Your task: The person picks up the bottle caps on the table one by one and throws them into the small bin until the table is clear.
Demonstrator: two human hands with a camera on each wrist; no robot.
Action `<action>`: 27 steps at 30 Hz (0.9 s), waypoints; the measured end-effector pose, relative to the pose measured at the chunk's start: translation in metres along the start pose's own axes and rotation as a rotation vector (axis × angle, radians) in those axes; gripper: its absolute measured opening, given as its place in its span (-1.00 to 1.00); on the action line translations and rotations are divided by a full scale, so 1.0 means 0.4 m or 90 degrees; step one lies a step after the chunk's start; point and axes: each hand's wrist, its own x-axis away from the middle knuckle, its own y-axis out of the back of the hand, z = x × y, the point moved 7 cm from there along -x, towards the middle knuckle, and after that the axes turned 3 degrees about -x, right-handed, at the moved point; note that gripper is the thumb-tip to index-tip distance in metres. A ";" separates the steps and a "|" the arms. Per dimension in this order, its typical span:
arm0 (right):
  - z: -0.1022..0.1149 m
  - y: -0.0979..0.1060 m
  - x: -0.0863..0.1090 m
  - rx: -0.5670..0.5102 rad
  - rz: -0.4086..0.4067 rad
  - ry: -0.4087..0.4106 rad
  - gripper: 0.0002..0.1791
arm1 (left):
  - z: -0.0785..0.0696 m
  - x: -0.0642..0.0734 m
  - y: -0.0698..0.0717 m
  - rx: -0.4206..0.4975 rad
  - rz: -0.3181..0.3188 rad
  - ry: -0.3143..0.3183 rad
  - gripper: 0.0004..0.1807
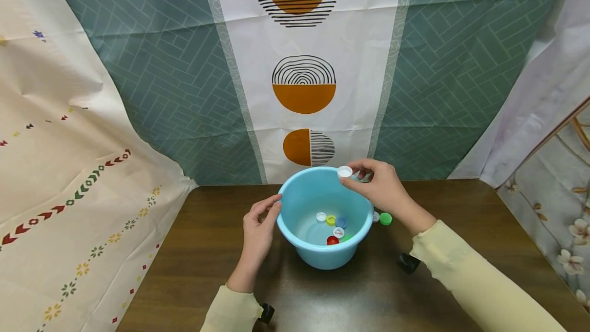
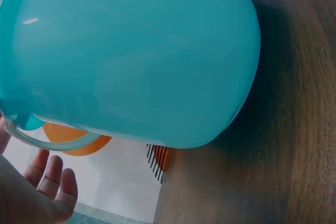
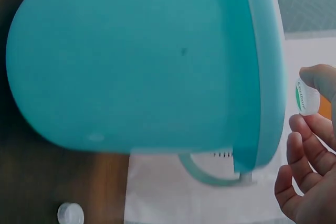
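A light blue bucket stands upright on the table, with several bottle caps in white, yellow, blue, red and green on its bottom. My right hand pinches a white bottle cap between thumb and fingers above the bucket's far right rim. Green print shows on that bottle cap in the right wrist view. At the left rim, thumb and forefinger of my left hand pinch the edge. Its other fingers lie loosely curled near the bucket's handle; the thumb is hidden in the left wrist view.
A green bottle cap and a whitish cap lie on the dark wooden table, right of the bucket. Behind the table hangs a patterned cloth. Floral cloths hang at both sides.
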 end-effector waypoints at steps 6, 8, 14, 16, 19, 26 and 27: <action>0.033 -0.039 0.003 -0.031 0.028 0.011 -0.59 | -0.002 0.001 0.000 -0.001 -0.002 0.003 -0.73; 0.043 -0.053 0.004 -0.038 0.040 0.013 -0.62 | -0.003 0.001 0.000 0.001 0.000 0.002 -0.73; 0.075 -0.090 0.006 -0.043 0.068 0.040 -0.66 | -0.006 0.002 -0.001 0.001 -0.001 0.000 -0.73; 0.084 -0.101 0.006 -0.044 0.074 0.056 -0.67 | -0.007 0.002 -0.002 -0.001 -0.001 -0.001 -0.73; 0.095 -0.115 0.007 -0.039 0.082 0.073 -0.66 | -0.008 0.002 -0.002 -0.003 -0.001 -0.003 -0.73; 0.106 -0.140 0.014 -0.026 0.101 0.071 -0.62 | -0.008 0.002 -0.003 -0.003 -0.001 0.002 -0.73; 0.108 -0.142 0.015 -0.025 0.102 0.070 -0.62 | -0.007 0.002 -0.003 -0.003 -0.002 0.003 -0.73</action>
